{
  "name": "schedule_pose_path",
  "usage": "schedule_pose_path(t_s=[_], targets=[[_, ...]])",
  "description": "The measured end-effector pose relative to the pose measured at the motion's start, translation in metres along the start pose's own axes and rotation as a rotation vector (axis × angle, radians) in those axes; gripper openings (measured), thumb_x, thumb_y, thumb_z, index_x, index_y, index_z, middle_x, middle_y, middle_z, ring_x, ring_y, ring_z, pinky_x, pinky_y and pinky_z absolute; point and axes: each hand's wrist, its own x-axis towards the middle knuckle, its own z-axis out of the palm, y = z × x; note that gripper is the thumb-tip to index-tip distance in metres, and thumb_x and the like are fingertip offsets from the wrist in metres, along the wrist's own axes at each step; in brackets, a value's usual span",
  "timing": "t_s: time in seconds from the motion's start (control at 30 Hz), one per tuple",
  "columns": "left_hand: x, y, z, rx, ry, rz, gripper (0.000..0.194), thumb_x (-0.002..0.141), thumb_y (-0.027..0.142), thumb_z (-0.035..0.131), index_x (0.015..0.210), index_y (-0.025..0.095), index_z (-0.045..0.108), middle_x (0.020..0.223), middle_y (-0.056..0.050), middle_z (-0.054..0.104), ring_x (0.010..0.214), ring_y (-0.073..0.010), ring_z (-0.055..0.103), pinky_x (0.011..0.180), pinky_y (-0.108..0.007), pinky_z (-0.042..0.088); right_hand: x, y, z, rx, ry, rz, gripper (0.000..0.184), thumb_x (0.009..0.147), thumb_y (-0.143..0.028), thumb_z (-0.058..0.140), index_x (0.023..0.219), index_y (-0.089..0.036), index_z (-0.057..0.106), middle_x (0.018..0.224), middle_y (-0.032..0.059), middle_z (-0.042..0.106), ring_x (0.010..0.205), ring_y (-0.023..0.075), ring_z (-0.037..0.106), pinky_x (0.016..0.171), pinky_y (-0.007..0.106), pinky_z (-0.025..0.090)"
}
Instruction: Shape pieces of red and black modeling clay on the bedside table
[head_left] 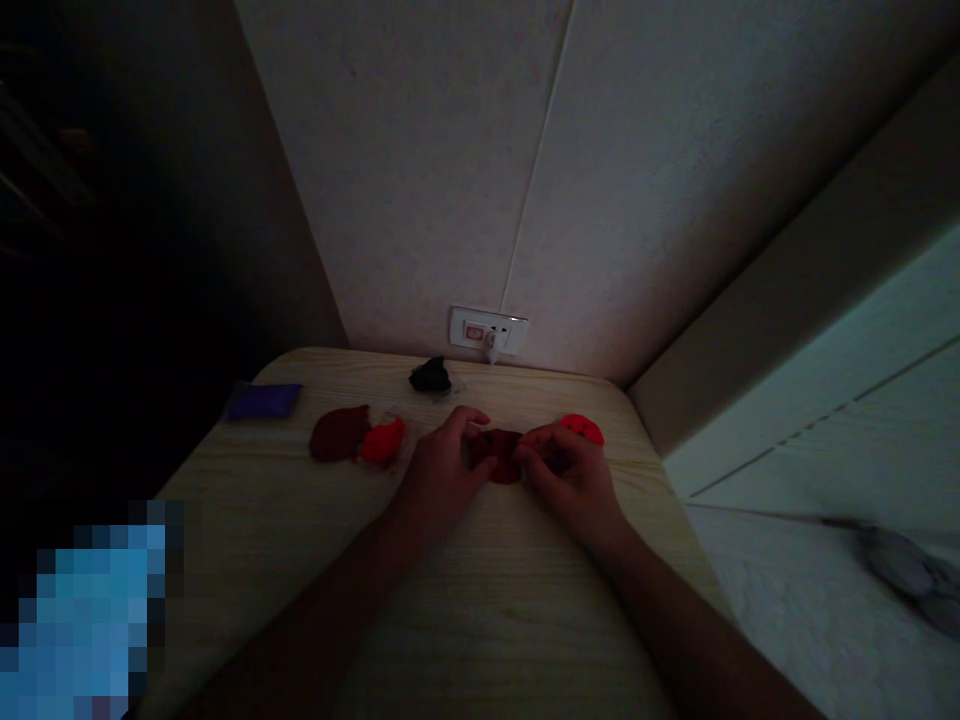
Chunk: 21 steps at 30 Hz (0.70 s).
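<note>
A flat, round dark red piece of modelling clay (506,468) lies on the wooden tabletop between my hands, with small dark spots near its upper edge. My left hand (442,465) curls around its left side, thumb and index finger against the edge. At its right edge, the thumb and forefinger of my right hand (574,475) are pinched together; anything between them is too small and dark to make out. Just behind the right hand sits a bright red clay disc (583,429) with dark dots, partly covered by that hand.
To the left lie another dark red clay piece (339,435), a bright red lump (382,442) on clear wrapping and a purple packet (264,401). A black lump (430,376) rests near the wall, below a socket (487,331) with a plug. A pixelated blue patch covers the lower left.
</note>
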Motion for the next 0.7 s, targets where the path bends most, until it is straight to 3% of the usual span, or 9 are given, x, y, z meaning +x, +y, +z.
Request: schedule_pose_path(t_s=[0.1, 0.27, 0.7], targets=[[0.002, -0.001, 0.003, -0.300, -0.021, -0.121, 0.042, 0.076, 0.012, 0.071, 0.117, 0.019, 0.061, 0.098, -0.006, 0.073, 0.090, -0.0208, 0.071, 0.082, -0.036, 0.057, -0.002, -0.001, 0.001, -0.093, 0.010, -0.067, 0.011, 0.088, -0.030, 0.071, 0.093, -0.020, 0.072, 0.075, 0.0030, 0.072, 0.062, 0.0157, 0.066, 0.057, 0.025, 0.053], [0.002, 0.005, 0.005, -0.608, -0.119, -0.260, 0.027, 0.072, 0.014, 0.075, 0.099, 0.013, 0.072, 0.100, -0.010, 0.078, 0.092, -0.0215, 0.073, 0.086, -0.036, 0.057, -0.004, -0.010, 0.001, -0.270, 0.024, -0.222, 0.010, 0.089, -0.024, 0.070, 0.097, -0.019, 0.073, 0.078, 0.0039, 0.073, 0.061, 0.0150, 0.066, 0.054, 0.025, 0.053], [0.001, 0.013, 0.004, -0.688, -0.121, -0.319, 0.024, 0.070, 0.014, 0.077, 0.094, 0.015, 0.076, 0.097, -0.007, 0.080, 0.088, -0.0205, 0.074, 0.086, -0.034, 0.057, -0.005, -0.021, -0.001, -0.454, 0.045, -0.365, 0.005, 0.089, -0.021, 0.069, 0.093, -0.020, 0.072, 0.074, 0.0024, 0.070, 0.061, 0.0148, 0.063, 0.058, 0.028, 0.053]])
